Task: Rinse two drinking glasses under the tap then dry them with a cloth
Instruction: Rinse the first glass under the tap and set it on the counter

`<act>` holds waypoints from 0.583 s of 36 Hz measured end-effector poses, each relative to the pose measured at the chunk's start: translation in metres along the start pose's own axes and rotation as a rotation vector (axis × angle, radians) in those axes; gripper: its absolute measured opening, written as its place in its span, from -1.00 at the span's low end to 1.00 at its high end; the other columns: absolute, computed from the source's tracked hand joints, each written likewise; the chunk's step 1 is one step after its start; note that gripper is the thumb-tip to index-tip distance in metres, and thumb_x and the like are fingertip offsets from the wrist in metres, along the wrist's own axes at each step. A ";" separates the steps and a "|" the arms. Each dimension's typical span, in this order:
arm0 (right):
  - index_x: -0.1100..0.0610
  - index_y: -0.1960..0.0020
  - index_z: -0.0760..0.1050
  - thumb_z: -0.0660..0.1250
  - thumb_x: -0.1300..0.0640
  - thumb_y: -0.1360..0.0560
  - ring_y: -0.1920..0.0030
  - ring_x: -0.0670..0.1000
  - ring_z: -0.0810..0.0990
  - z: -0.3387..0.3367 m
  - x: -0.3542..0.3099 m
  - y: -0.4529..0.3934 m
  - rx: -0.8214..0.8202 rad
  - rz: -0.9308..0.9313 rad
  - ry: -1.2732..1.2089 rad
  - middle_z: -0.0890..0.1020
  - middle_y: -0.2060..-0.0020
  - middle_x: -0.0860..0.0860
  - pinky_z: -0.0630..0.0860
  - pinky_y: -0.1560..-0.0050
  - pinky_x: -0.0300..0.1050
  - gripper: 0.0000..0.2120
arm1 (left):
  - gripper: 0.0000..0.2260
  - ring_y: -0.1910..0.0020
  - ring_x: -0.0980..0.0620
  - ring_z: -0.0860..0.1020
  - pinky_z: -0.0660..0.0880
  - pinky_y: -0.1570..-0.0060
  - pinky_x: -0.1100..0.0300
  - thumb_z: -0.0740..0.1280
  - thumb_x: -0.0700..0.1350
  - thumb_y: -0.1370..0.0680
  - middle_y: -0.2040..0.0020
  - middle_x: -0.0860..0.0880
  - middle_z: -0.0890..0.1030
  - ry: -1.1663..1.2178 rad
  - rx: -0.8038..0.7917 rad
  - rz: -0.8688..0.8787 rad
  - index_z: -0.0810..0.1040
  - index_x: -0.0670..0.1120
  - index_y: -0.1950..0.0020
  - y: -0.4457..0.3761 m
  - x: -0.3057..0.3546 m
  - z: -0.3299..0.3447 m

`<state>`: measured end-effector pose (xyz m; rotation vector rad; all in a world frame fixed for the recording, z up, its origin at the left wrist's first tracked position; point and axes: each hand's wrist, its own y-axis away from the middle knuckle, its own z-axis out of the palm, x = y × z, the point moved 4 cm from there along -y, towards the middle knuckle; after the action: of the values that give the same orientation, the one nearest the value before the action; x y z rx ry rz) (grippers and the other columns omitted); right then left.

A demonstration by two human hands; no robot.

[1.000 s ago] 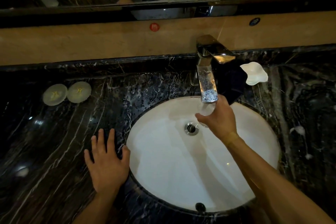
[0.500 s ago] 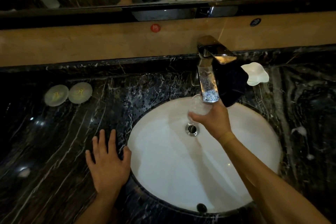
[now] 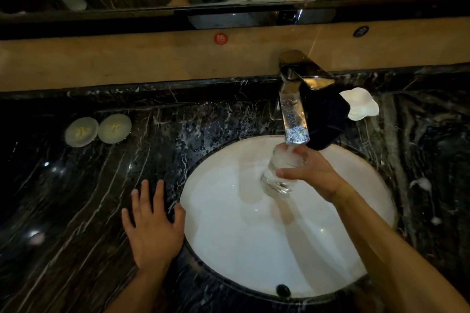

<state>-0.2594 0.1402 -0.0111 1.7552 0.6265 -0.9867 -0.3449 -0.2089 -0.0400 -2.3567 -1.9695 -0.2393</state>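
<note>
My right hand (image 3: 314, 175) grips a clear drinking glass (image 3: 278, 173) over the white sink (image 3: 229, 236), its mouth right under the spout of the chrome tap (image 3: 296, 109). Foamy water fills the glass's top. The glass leans, base down and to the left. My left hand (image 3: 152, 226) rests flat with spread fingers on the black marble counter (image 3: 76, 198) at the sink's left rim. A dark cloth (image 3: 325, 119) lies behind the tap on the right. I see no second glass.
Two round pale coasters (image 3: 98, 128) lie on the counter at the far left. A white wavy dish (image 3: 361, 104) sits right of the dark cloth. Water drops and foam spots dot the counter. A mirror runs along the back wall.
My right hand has brought the glass from a tipped position to mouth-up under the spout, and more of the glass now shows. My left hand has stayed put.
</note>
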 end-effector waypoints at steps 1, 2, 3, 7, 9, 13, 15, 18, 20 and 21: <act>0.04 -0.21 0.57 0.69 0.05 -0.12 -0.12 0.05 0.65 0.002 0.000 -0.001 0.033 -0.018 -0.013 0.68 -0.09 0.00 0.58 -0.24 0.03 -0.31 | -0.37 -0.59 -0.14 0.10 0.05 -0.49 -0.27 0.06 0.21 -0.53 -0.60 -0.11 0.19 -0.001 0.000 0.000 0.24 0.02 -0.58 0.000 0.000 0.000; 0.04 -0.23 0.54 0.69 0.10 -0.17 -0.12 0.02 0.65 0.005 -0.002 -0.001 0.076 -0.046 -0.012 0.67 -0.09 -0.02 0.58 -0.22 -0.01 -0.33 | -0.37 -0.59 -0.14 0.10 0.06 -0.49 -0.27 0.06 0.21 -0.53 -0.60 -0.11 0.19 -0.002 0.001 0.001 0.24 0.02 -0.58 0.000 0.000 0.000; 0.04 -0.26 0.52 0.68 0.13 -0.21 -0.11 -0.01 0.64 0.007 -0.004 -0.002 0.138 -0.076 0.013 0.65 -0.10 -0.03 0.58 -0.18 -0.07 -0.34 | -0.37 -0.59 -0.14 0.11 0.06 -0.48 -0.28 0.05 0.22 -0.53 -0.60 -0.11 0.20 -0.003 0.002 0.003 0.24 0.01 -0.58 0.000 0.000 -0.001; 0.10 -0.34 0.45 0.65 0.03 -0.28 -0.06 -0.02 0.55 0.017 -0.019 0.002 0.410 -0.239 0.300 0.51 -0.14 -0.05 0.44 -0.03 -0.20 -0.29 | -0.36 -0.59 -0.14 0.11 0.06 -0.48 -0.28 0.04 0.22 -0.53 -0.60 -0.11 0.19 0.000 -0.002 -0.001 0.24 0.02 -0.58 0.000 0.000 -0.001; 0.12 -0.38 0.41 0.62 0.00 -0.31 -0.06 0.04 0.55 0.017 -0.022 0.005 0.507 -0.261 0.461 0.50 -0.22 -0.01 0.45 0.02 -0.15 -0.28 | -0.36 -0.59 -0.14 0.10 0.06 -0.48 -0.28 0.04 0.22 -0.53 -0.60 -0.11 0.19 -0.002 -0.003 0.001 0.24 0.02 -0.58 0.000 0.001 -0.001; 0.06 -0.39 0.40 0.60 0.00 -0.33 -0.14 0.11 0.58 0.002 -0.019 0.006 0.525 -0.204 0.542 0.49 -0.33 0.03 0.46 0.01 -0.09 -0.29 | -0.37 -0.59 -0.14 0.10 0.06 -0.49 -0.27 0.05 0.22 -0.53 -0.61 -0.10 0.18 -0.005 -0.003 -0.004 0.23 0.03 -0.58 -0.001 0.000 -0.001; 0.03 -0.40 0.40 0.61 -0.02 -0.31 -0.15 0.08 0.56 -0.006 -0.016 0.005 0.446 -0.149 0.557 0.50 -0.32 0.02 0.42 0.00 -0.12 -0.27 | -0.37 -0.59 -0.14 0.10 0.06 -0.49 -0.27 0.06 0.21 -0.53 -0.60 -0.10 0.19 -0.003 -0.003 -0.004 0.23 0.03 -0.58 -0.001 0.000 0.000; 0.02 -0.32 0.45 0.64 0.02 -0.28 -0.06 0.00 0.55 -0.015 -0.013 0.004 0.267 -0.087 0.455 0.57 -0.15 -0.06 0.45 0.05 -0.24 -0.32 | -0.37 -0.59 -0.14 0.10 0.06 -0.48 -0.28 0.07 0.20 -0.53 -0.60 -0.11 0.19 -0.001 -0.003 -0.002 0.24 0.02 -0.58 0.000 0.000 0.000; 0.03 -0.27 0.48 0.66 0.06 -0.25 -0.09 0.00 0.60 -0.015 -0.008 0.002 0.117 -0.029 0.320 0.61 -0.11 -0.09 0.54 -0.04 -0.25 -0.35 | -0.37 -0.59 -0.14 0.10 0.06 -0.48 -0.28 0.08 0.20 -0.53 -0.60 -0.11 0.19 -0.002 -0.004 -0.003 0.24 0.02 -0.58 0.000 0.000 0.000; 0.02 -0.28 0.51 0.67 0.04 -0.22 -0.11 0.02 0.62 -0.014 -0.005 0.002 0.063 -0.006 0.262 0.64 -0.11 -0.08 0.57 -0.13 -0.15 -0.33 | -0.37 -0.59 -0.14 0.10 0.06 -0.48 -0.28 0.08 0.20 -0.53 -0.60 -0.11 0.19 -0.002 -0.006 -0.003 0.24 0.02 -0.58 0.000 0.001 0.000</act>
<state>-0.2561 0.1529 -0.0035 1.9574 0.7730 -0.7939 -0.3448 -0.2084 -0.0397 -2.3591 -1.9758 -0.2439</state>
